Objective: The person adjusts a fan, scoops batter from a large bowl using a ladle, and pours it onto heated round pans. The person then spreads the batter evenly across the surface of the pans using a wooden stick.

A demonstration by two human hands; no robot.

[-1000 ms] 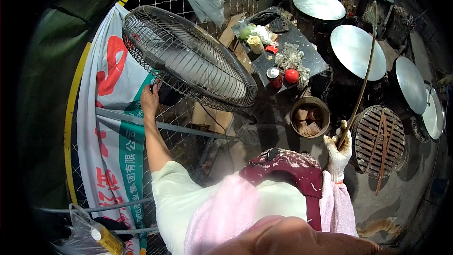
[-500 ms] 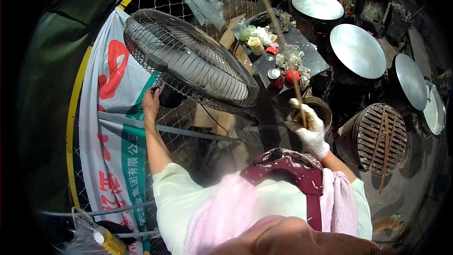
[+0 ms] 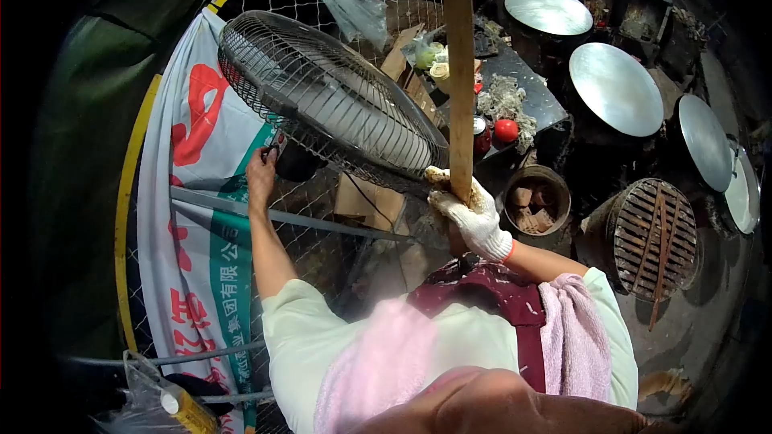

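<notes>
My right hand (image 3: 474, 221), in a soiled white glove, is wrapped round a long wooden stick (image 3: 460, 72). The stick stands up in front of me and runs out of the top of the view. To the left, my bare left hand (image 3: 261, 173) has its fingers bent against the dark motor housing (image 3: 297, 162) behind a large caged fan (image 3: 338, 96). What exactly its fingertips grip is small and partly hidden. The fan's round wire guard tilts down toward the right, close to the gloved hand.
Wire mesh and a white-green banner (image 3: 193, 120) border the left. A dark table (image 3: 547, 100) bears a red round object (image 3: 506, 130) and a can (image 3: 481, 138). Several round metal lids (image 3: 616, 88), a pot with brown chunks (image 3: 567, 213) and a slatted drum (image 3: 655, 237) stand right.
My right hand has moved left with the stick, which now stands nearly upright and closer to me. The brown-filled pot is uncovered to view. My left hand stays by the fan's housing.
</notes>
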